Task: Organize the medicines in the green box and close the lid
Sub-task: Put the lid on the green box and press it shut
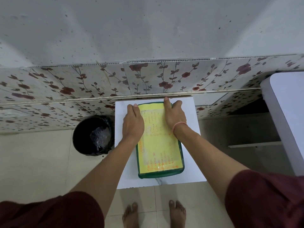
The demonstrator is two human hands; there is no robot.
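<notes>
- The box (160, 173) stands on the white table (189, 162), lid (158, 145) on.
- Left hand (133, 124) and right hand (174, 116) lie open, flat on the lid's far corners.
- The plastic looks stiff, light and smooth; pressing near the rim should work best.
</notes>
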